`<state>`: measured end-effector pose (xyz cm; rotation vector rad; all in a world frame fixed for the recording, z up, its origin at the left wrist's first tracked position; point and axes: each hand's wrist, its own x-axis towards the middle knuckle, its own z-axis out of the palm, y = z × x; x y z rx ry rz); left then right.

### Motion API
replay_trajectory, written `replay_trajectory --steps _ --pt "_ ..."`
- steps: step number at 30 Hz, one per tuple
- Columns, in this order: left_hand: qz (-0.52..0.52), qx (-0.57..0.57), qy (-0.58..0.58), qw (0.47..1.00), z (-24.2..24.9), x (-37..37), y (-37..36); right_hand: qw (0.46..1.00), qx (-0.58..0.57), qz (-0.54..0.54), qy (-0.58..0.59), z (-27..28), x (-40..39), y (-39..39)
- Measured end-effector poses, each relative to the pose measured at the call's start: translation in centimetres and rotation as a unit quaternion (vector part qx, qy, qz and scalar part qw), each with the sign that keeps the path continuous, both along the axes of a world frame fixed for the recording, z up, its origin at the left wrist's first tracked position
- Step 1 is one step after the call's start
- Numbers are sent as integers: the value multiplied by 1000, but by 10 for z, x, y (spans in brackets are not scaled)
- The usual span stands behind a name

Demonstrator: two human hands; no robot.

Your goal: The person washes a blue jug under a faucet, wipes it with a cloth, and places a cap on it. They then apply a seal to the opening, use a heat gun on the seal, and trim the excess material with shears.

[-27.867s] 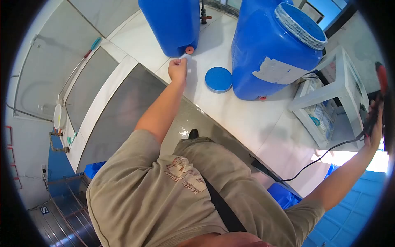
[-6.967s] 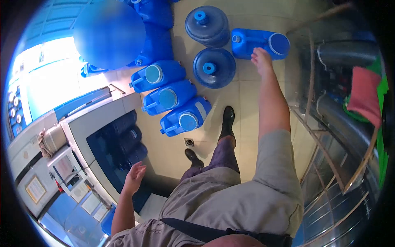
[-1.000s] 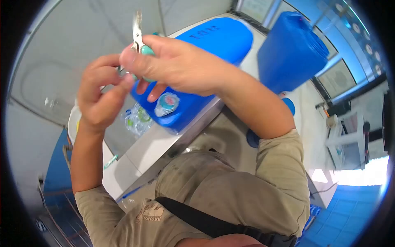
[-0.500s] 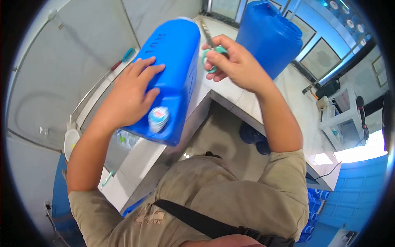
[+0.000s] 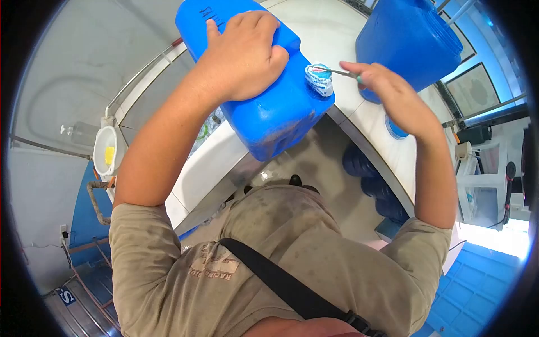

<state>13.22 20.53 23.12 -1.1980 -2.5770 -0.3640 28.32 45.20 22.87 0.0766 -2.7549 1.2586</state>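
A blue plastic water container [image 5: 275, 126] with black handwriting lies tilted over the counter's edge. My left hand [image 5: 244, 56] grips its upper side, fingers bent over the surface. At the container's right corner sticks out a spout cap [image 5: 319, 80] wrapped in white and blue printed plastic. In my right hand [image 5: 387, 90] is a pair of scissors [image 5: 343, 73] with green handles, mostly hidden by the fingers. The thin metal blade reaches the top of the wrapped cap and appears to touch it.
Another blue container [image 5: 401, 48] stands on the white tiled counter [image 5: 359, 132] at the back right. A round blue cap [image 5: 396, 128] lies near my right wrist. To the left hangs a white basin [image 5: 101, 149] with a yellow sponge. Dark blue bottles [image 5: 376, 185] sit under the counter.
The container has been turned, so its wrapped cap now points right, towards my right hand. The scissors have come down from pointing upward to the cap. My left hand has shifted up and right.
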Motion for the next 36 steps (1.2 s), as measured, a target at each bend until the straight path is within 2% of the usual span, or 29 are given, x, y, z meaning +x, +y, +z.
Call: replay_trajectory --steps 1,4,8,10,11,13,16,19,22,27,29,32,36 --pt "-2 0 -3 1000 3 1 1 1000 0 -2 -3 6 1 5" --pt "6 -21 -13 1000 7 2 0 977 115 -50 -170 37 1 7" --pt "0 -15 -8 1000 6 4 -2 984 135 7 -117 47 -3 10" --pt "-1 -13 -3 1000 6 4 -2 968 236 -29 -80 61 1 -7" --pt "1 -15 -5 1000 7 5 -1 968 237 -28 -81 64 2 -9" --pt "2 -16 -7 1000 6 6 -2 953 304 -17 -10 69 3 -15" --pt "-2 -9 -1 1000 3 5 -1 931 362 -23 -35 82 1 -27" --pt "2 -8 5 1000 1 4 -1 920 379 -37 -92 89 -4 -34" --pt "-2 -1 13 1000 0 5 -3 936 344 -35 -56 78 0 -43" --pt "-10 -1 22 1000 0 9 -5 946 313 -59 -64 75 1 -58" --pt "-23 17 13 1000 -5 6 -4 916 392 -24 -85 85 -4 -66" --pt "-42 21 1 999 3 11 -2 903 426 2 -65 79 -18 -72" --pt "-26 -9 20 999 1 4 -6 910 400 53 -92 80 -38 -59"
